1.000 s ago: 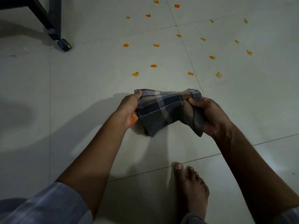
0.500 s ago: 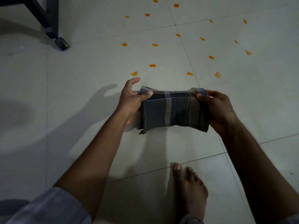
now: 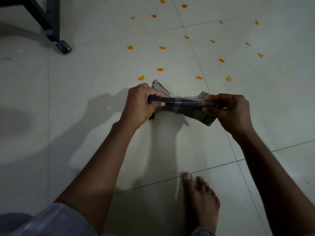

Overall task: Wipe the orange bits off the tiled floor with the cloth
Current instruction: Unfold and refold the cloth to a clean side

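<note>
A dark checked cloth (image 3: 184, 106) is stretched between both hands above the pale tiled floor (image 3: 95, 79). My left hand (image 3: 139, 104) grips its left end in a closed fist. My right hand (image 3: 230, 109) pinches its right end, with a corner hanging below. The cloth is folded into a narrow band, seen almost edge-on. Several orange bits (image 3: 159, 69) lie scattered on the tiles beyond the cloth, the nearest ones (image 3: 140, 78) just past my left hand. None of them touches the cloth.
A dark furniture leg with a castor (image 3: 63, 46) stands at the upper left. My bare foot (image 3: 201, 200) rests on the floor below the hands. Grey grout lines cross the tiles.
The cloth has been folded from a flat open panel into a narrow band, and both hands have closed tighter on its ends. The orange bits have not moved.
</note>
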